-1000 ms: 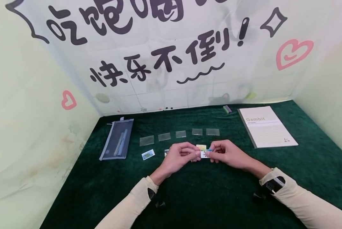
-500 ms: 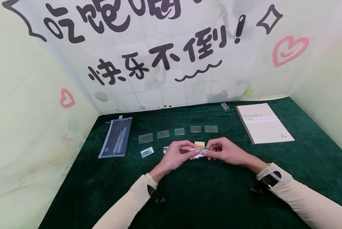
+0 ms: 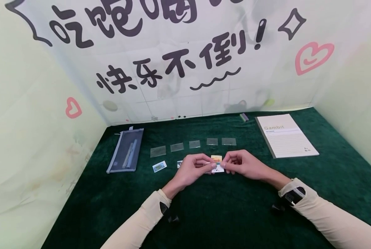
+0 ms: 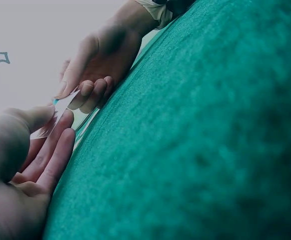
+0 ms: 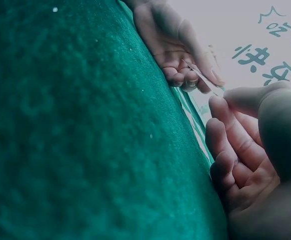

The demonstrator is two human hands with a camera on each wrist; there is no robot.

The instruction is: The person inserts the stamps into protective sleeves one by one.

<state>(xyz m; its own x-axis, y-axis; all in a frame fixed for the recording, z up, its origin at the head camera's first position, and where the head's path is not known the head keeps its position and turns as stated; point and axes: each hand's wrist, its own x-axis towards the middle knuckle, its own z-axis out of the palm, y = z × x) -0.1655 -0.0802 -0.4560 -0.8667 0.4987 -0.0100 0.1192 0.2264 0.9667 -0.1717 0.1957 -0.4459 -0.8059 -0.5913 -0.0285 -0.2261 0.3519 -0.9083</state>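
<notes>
Both hands meet over the cloth in the head view. My left hand (image 3: 191, 167) pinches a small clear plastic sleeve (image 4: 43, 131) between thumb and fingers. Thumb and forefinger of my right hand (image 3: 246, 165) pinch the edge of a small white stamp (image 3: 217, 168) with a blue strip. The stamp lies against the sleeve; how far it sits inside, I cannot tell. Just behind the fingers lies a yellow stamp (image 3: 216, 158). Further left is a blue-green stamp (image 3: 159, 166), and another stamp (image 3: 179, 163) is mostly hidden by my left hand.
Several clear sleeves (image 3: 177, 147) lie in a row behind the hands. On the left is a mesh zip pouch (image 3: 124, 150) with pens. A notebook (image 3: 286, 136) lies at the right, and a small eraser-like block (image 3: 244, 117) near the back wall. Green cloth (image 3: 222, 214) covers the table.
The stamp between the hands has tilted and now shows more of its white face, with less glare on the plastic. Both hands stay in nearly the same place.
</notes>
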